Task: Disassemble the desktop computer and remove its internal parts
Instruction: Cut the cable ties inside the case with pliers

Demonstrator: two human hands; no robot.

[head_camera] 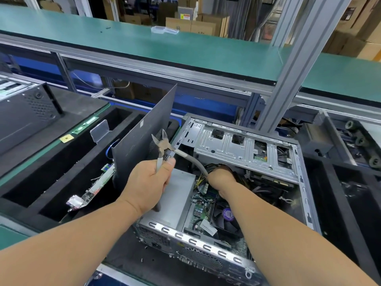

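Nearest us, the desktop computer (206, 203) is lying open on its side on the dark table (127, 263), directly beneath both forearms, with its fan (224, 215) and green board showing just below the right wrist. We are gripping a pair of side cutters (161, 146) in the left hand (146, 182), fingers wrapped round the handles, the blades parted and pointing up and away from the knuckles. Just right of that hand a grey cable (193, 162) is arcing over to the right hand (221, 177), which is reaching down into the wiring; its fingers are hidden among the cables, so it is probably gripping the bundle, though we cannot tell for certain.

We judge the step to be cutting or freeing this cable. To do it well, we are wanting the right hand to keep the cable taut and clear of the board, while the left brings the open blades square across the cable, away from the fingers.

Beyond the left hand a removed side panel (144, 133) is standing upright, and past the right hand the metal drive cage (243, 149) is spanning the case.
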